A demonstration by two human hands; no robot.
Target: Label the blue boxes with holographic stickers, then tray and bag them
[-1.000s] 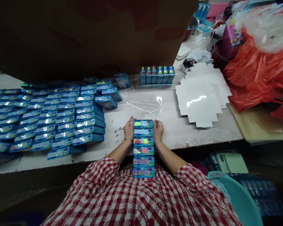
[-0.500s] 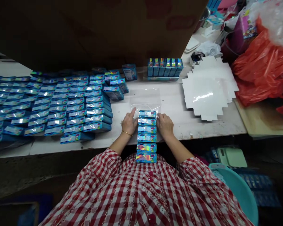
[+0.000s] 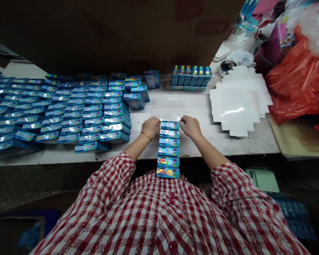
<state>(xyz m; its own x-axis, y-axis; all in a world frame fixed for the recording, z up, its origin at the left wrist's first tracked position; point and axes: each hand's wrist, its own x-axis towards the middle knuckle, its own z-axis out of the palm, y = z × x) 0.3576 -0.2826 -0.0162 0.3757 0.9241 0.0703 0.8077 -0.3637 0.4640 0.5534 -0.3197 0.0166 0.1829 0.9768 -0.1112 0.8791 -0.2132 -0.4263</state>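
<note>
A row of several small blue boxes [image 3: 169,142] with shiny printed sides runs from the table toward my checked shirt. Flat on the table at the row's far end lies a clear plastic bag [image 3: 172,105], its near edge by the farthest box. My left hand [image 3: 151,127] pinches the bag's left edge beside that box, fingertips together. On the other side, my right hand [image 3: 190,126] is closed in a pinch on the bag's right edge. The bag is see-through, so its exact outline is hard to make out.
Many blue boxes [image 3: 79,113] stand in rows on the left. A wrapped pack of boxes [image 3: 191,78] sits at the back, before a large cardboard carton [image 3: 122,32]. White cut card sheets [image 3: 239,99] and a red plastic bag [image 3: 295,78] are at the right.
Both hands have moved up to the far end of the box row, and their fingers have closed on the bag's edges. The view has shifted slightly.
</note>
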